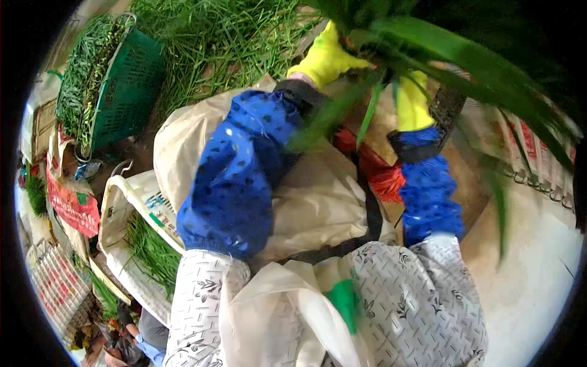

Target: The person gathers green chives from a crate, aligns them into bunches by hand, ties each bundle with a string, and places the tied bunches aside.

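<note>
A bunch of long, strap-like green leaves (446, 46) fans out close to the camera at the upper right, partly blurred. My left hand (327, 58), in a yellow glove, is closed around the bunch near its lower end, with the thumb pointing right. My right hand (414, 103), also gloved in yellow, is just to the right, beside the leaves. Leaves cover its fingers, so its grip is hidden. Below and between the hands hangs a bundle of red strands (380, 172). Blue patterned sleeve covers (235, 177) reach up to both wrists.
Cut green stalks (208, 43) lie heaped at the top. A green basket (131, 92) of leafy greens stands upper left. Lower left, a white lined container (116, 244) holds more greens, near a red-printed bag (72, 199). Another person (147, 339) shows at bottom left.
</note>
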Motion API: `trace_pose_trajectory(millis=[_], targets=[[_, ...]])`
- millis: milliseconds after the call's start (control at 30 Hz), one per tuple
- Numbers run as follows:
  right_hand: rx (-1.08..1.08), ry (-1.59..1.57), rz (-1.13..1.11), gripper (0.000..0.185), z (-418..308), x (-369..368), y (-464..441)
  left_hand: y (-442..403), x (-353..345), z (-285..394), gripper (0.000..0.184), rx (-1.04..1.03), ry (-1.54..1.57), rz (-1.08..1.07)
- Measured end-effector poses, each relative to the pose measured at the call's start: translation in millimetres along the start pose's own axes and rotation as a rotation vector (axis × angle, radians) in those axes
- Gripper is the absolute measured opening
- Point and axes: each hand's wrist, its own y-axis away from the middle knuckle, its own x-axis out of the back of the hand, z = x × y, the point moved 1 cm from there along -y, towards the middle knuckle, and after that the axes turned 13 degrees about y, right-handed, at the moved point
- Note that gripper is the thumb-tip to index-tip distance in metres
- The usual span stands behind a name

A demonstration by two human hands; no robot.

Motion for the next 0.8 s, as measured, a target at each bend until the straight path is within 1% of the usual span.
trace_pose_trajectory(millis=[100, 200, 233, 267, 333, 367, 400, 433, 500, 567, 600, 633, 700, 733, 767, 800], targets=[[-0.040, -0.041, 0.013, 0.022, 8, -8, 6, 4, 5, 16, 0.095, -0.001, 0.007, -0.015], [-0.154, -0.271, 0.017, 0.022, 9, -7, 11, -19, 27, 63, 0.096, -0.083, 0.011, -0.051], [-0.205, -0.408, 0.016, 0.021, 12, -8, 16, -32, 35, 83, 0.096, -0.118, 0.002, -0.068], [-0.287, -0.639, -0.016, 0.021, 21, -14, 19, -48, 42, 97, 0.096, -0.141, -0.035, -0.094], [-0.481, -1.150, -0.048, 0.021, 45, -34, 36, -71, 51, 110, 0.097, -0.148, -0.198, -0.156], [-0.554, -1.295, -0.049, 0.020, 48, -45, 46, -74, 51, 113, 0.098, -0.144, -0.313, -0.199], [-0.608, -1.259, -0.055, 0.020, 49, -52, 55, -77, 49, 114, 0.098, -0.157, -0.426, -0.235], [-0.625, -1.020, -0.124, 0.020, 33, -56, 65, -69, 42, 116, 0.098, -0.178, -0.555, -0.280], [-0.679, -1.066, -0.042, 0.017, 65, -48, 58, -47, 26, 120, 0.099, -0.228, -0.808, -0.380], [-0.649, -0.835, 0.062, 0.017, 49, -48, 67, -10, 16, 120, 0.107, -0.322, -0.994, -0.389], [-0.626, -0.720, 0.102, 0.017, 38, -49, 70, 2, 9, 108, 0.111, -0.266, -1.013, -0.487], [-0.543, -0.634, 0.071, 0.017, 31, -45, 73, 13, 1, 93, 0.113, -0.212, -1.094, -0.529], [-0.371, -0.463, 0.009, 0.016, 19, -32, 81, 17, 4, 73, 0.112, -0.221, -1.193, -0.560], [-0.295, -0.363, 0.059, 0.016, 3, -29, 81, 14, 8, 67, 0.110, -0.242, -1.157, -0.543], [-0.239, -0.460, 0.005, 0.016, -10, -19, 78, 10, 13, 67, 0.107, -0.232, -1.110, -0.520], [-0.152, -0.401, 0.047, 0.019, -26, -16, 73, 5, 17, 74, 0.106, -0.123, -1.006, -0.533]])
